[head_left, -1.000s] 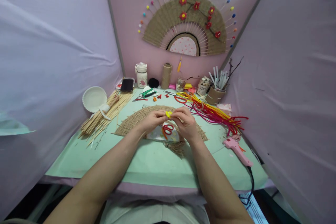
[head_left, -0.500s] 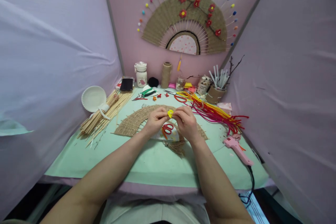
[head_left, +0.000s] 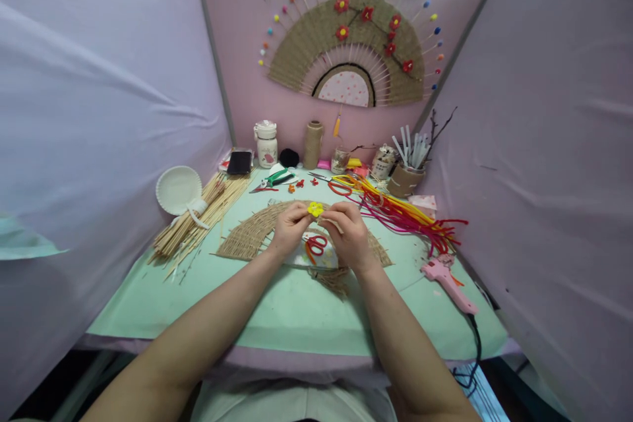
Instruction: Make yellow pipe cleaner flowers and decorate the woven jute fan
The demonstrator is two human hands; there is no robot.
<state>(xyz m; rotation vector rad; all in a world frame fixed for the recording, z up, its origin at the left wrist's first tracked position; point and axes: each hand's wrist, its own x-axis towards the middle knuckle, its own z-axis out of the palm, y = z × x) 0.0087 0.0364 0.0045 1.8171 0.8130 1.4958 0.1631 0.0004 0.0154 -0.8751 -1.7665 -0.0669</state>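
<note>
A small yellow flower (head_left: 315, 209), its petals facing up, is held between my two hands above the table. My left hand (head_left: 291, 227) pinches its left side with the fingertips. On the other side, my right hand (head_left: 347, 231) has its thumb and forefinger closed at the flower's right edge. Under my hands lies a woven twine fan (head_left: 250, 234) with a pale half-round centre, partly hidden by my hands. Small red-handled scissors (head_left: 316, 246) rest on that centre. A twine tassel (head_left: 332, 281) hangs at the fan's lower edge.
At left lie a bundle of thin sticks (head_left: 190, 224) and a white bowl (head_left: 178, 190). Green-handled pliers (head_left: 279, 177) and larger scissors (head_left: 339, 188) lie behind the fan. Coloured pipe cleaners (head_left: 395, 208) and a pink glue gun (head_left: 450, 285) are at right. A finished fan (head_left: 297, 56) hangs on the wall.
The yellow flower has turned, so its open petals now show, and it sits slightly further left. My right fingers have shifted on it. The camera view has tilted up a little.
</note>
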